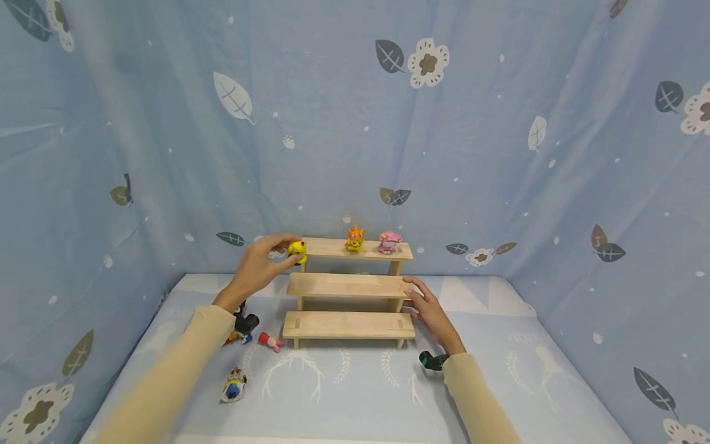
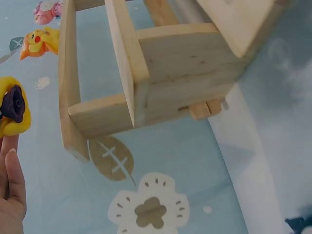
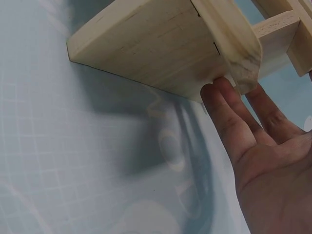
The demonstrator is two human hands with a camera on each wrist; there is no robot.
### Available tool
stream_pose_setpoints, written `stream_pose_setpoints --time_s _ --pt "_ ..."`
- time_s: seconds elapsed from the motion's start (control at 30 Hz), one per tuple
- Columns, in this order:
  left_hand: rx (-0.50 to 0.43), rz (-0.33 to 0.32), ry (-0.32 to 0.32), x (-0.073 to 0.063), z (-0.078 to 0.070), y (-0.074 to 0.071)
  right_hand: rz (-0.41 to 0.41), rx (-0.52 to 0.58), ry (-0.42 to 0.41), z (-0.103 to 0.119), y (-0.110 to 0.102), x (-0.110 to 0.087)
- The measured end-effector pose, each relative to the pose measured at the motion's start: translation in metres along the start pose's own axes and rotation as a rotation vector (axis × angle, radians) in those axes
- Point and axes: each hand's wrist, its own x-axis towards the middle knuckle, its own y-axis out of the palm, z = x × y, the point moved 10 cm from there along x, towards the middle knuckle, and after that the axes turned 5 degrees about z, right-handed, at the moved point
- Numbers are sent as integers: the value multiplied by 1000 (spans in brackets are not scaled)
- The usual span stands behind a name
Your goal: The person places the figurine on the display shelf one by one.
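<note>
My left hand [image 1: 259, 264] pinches a yellow toy figure [image 1: 297, 251] between thumb and fingers at the left end of the top step. In the left wrist view, the yellow figure [image 2: 14, 107] shows a dark round part, and only some fingers are visible. A three-step wooden display stand [image 1: 349, 325] stands in the middle. My right hand [image 1: 431, 313] grips the right end of its middle step; in the right wrist view, fingers [image 3: 226, 114] lie on both sides of the board end. An orange-and-yellow figure [image 1: 355, 239] and a pink figure [image 1: 389, 242] stand on the top step.
Left of the stand, a red-and-pink figure [image 1: 270, 341] lies on the patterned cloth. Nearer the front lies a figure with blue and yellow parts [image 1: 235, 385]. Another small figure [image 1: 238, 337] is partly hidden beneath the left wrist. Blue printed curtain [image 1: 333, 123] surrounds the back and sides.
</note>
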Motion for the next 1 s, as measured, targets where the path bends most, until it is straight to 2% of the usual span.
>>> stream_pose_setpoints --time_s 0.27,0.57,0.77,1.0 --pt "-64 1 -66 14 11 13 7 -1 2 2 2 0" --pt "-96 -10 -58 25 15 24 4 -13 6 -1 0 2" --pt "-85 -7 -89 31 17 32 -5 -2 0 -1 -1 3" --pt "-139 13 -113 39 21 42 -4 -7 -1 -3 -2 2"
